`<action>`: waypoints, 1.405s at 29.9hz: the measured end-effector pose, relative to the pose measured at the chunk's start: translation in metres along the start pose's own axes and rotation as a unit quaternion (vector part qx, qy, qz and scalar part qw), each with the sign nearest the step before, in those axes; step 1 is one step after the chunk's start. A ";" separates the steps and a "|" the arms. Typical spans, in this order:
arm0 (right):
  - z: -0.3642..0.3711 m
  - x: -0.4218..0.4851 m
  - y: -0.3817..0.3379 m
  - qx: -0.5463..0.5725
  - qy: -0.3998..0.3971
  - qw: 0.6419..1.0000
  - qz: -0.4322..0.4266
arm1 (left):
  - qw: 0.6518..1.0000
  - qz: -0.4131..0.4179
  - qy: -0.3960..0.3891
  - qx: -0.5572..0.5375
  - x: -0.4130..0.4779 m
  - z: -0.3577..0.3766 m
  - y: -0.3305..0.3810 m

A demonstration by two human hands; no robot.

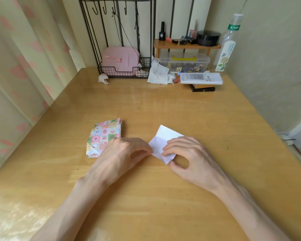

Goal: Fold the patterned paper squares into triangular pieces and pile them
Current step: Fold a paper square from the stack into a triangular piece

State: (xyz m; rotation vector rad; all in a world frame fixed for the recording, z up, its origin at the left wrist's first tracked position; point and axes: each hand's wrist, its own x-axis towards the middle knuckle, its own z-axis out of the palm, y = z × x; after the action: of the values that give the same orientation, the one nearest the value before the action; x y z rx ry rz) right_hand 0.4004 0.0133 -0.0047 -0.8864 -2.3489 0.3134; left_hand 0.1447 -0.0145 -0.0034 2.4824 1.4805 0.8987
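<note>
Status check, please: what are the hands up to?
Grip on white paper by left hand and right hand, mid-fold. To its left, patterned stack. Nothing blocking.

**1 sheet mid-fold, 1 stack to its left**

The paper sheet [161, 141] lies white side up, partly folded into an angular shape, with 1 point toward the far side and 1 toward the near side. Faint creases cross it. The left hand [123, 153] pinches its left edge, and the right hand [189, 157] pinches its near corner. Near it on the left lies the stack of patterned paper squares [104, 136], checked in pink, green, yellow and blue cartoon patches. The stack's edges are slightly uneven, and 1 near corner shows white.
</note>
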 end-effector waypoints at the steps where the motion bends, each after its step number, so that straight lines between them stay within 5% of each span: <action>1: -0.001 0.000 0.000 0.003 -0.002 1.000 0.000 | 1.000 -0.008 -0.002 -0.004 0.000 0.001 -0.001; 12: 0.003 0.004 0.002 0.147 -0.013 0.980 0.133 | 0.997 -0.061 -0.032 -0.034 0.001 0.005 0.012; 22: 0.018 0.018 0.011 0.169 0.008 0.955 0.243 | 0.992 -0.124 -0.007 0.002 0.000 0.010 0.010; 28: 0.012 0.030 0.014 0.155 -0.025 0.950 0.269 | 0.993 -0.100 0.004 0.064 0.000 0.013 0.013; 42: 0.017 0.027 0.009 0.107 0.053 0.968 0.219 | 0.989 -0.096 0.023 0.108 0.002 0.019 0.009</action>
State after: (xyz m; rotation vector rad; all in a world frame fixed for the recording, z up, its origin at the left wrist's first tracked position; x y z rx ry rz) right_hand 0.3787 0.0375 -0.0099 -1.2732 -1.9588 0.6670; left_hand 0.1629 -0.0136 -0.0144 2.4173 1.8872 0.8052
